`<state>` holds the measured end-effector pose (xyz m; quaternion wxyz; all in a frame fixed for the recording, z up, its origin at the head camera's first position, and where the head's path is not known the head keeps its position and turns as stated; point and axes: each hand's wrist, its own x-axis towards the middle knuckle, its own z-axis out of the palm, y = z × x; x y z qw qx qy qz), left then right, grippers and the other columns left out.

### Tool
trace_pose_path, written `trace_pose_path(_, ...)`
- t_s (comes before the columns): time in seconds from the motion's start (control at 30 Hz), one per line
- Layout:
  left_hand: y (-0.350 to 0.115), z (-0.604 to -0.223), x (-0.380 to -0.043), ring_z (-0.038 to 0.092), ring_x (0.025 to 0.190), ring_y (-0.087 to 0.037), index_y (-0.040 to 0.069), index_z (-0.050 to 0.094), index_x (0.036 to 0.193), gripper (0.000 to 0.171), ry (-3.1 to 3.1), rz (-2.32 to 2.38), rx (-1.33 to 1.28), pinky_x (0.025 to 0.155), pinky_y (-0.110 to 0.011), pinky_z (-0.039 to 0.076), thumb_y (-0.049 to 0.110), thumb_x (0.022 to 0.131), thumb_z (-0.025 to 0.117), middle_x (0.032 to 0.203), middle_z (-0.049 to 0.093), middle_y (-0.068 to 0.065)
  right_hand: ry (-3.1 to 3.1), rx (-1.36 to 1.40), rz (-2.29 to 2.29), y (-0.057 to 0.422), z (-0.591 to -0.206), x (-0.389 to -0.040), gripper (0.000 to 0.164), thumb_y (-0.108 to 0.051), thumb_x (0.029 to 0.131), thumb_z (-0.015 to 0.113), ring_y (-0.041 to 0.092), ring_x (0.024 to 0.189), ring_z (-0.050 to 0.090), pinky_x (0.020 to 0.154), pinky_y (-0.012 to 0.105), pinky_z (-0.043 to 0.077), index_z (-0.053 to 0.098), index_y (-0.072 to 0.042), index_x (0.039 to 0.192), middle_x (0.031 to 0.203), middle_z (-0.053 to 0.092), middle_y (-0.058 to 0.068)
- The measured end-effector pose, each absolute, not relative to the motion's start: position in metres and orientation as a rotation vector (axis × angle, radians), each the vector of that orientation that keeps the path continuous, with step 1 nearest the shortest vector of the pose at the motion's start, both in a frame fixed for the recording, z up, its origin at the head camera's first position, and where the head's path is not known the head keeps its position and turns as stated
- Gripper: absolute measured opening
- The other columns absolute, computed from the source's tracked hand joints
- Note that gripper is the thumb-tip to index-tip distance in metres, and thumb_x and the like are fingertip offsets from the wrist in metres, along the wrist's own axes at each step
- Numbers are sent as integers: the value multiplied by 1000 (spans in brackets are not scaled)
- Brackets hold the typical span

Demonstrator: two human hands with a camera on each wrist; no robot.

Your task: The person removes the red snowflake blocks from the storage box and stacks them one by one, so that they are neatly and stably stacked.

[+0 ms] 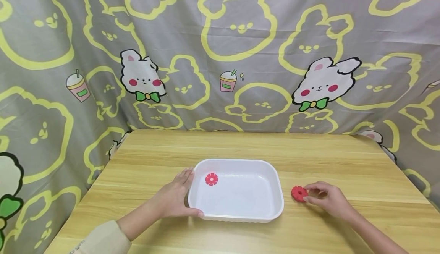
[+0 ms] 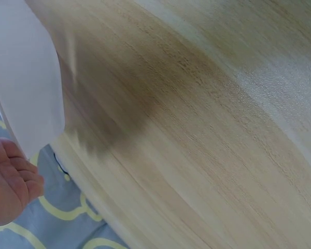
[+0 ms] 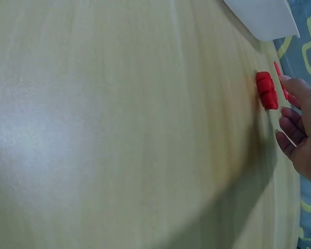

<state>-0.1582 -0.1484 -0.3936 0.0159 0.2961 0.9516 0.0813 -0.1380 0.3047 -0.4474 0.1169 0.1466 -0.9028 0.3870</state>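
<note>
A white plastic tray with rounded corners stands on the wooden table. One red notched disc with a hole in its middle lies inside, toward the back left. My left hand holds the tray's left end, fingers along the side wall and thumb at the front corner. To the right of the tray, my right hand pinches a thin red disc between thumb and fingers. Right beside that disc, a short stack of red discs sits on the table.
The wooden table reaches back to a grey curtain with yellow outlines and rabbit faces. The curtain also hangs along both sides. In the right wrist view, a corner of the tray shows beyond the red stack.
</note>
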Motion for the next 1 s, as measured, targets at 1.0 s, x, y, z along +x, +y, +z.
trace_pose_path(1.0, -149, -394, -158, 34, 134, -41, -12, 33, 137, 119, 2962, 256, 918, 107, -47, 37, 80, 65, 55, 144, 33, -30, -2691, 327, 1168, 306, -455, -137, 24, -6, 70, 77, -9, 68, 52, 58, 15, 51, 70, 2, 92, 74, 63, -8)
